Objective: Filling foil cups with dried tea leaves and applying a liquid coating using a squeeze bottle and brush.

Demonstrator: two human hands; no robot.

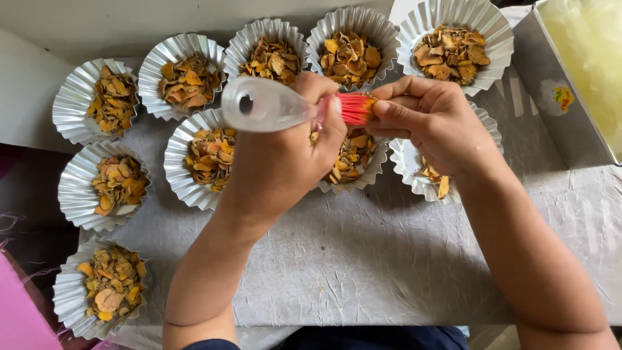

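Observation:
My left hand (pixel 285 155) grips a brush by its clear plastic handle (pixel 262 105), held level above the table. Its red bristles (pixel 355 107) are pinched between the thumb and fingers of my right hand (pixel 434 123). Both hands hover over silver fluted foil cups filled with dried orange-brown slices. Right under my hands sit one filled cup (pixel 353 162) and another cup (pixel 421 178) holding only a few slices, both partly hidden.
Several more filled foil cups (pixel 194 159) ring the grey crinkled paper cover (pixel 363 259) at the back and left. A grey box (pixel 570 84) with pale yellow contents stands at the right. A pink object (pixel 19 317) lies at the bottom left.

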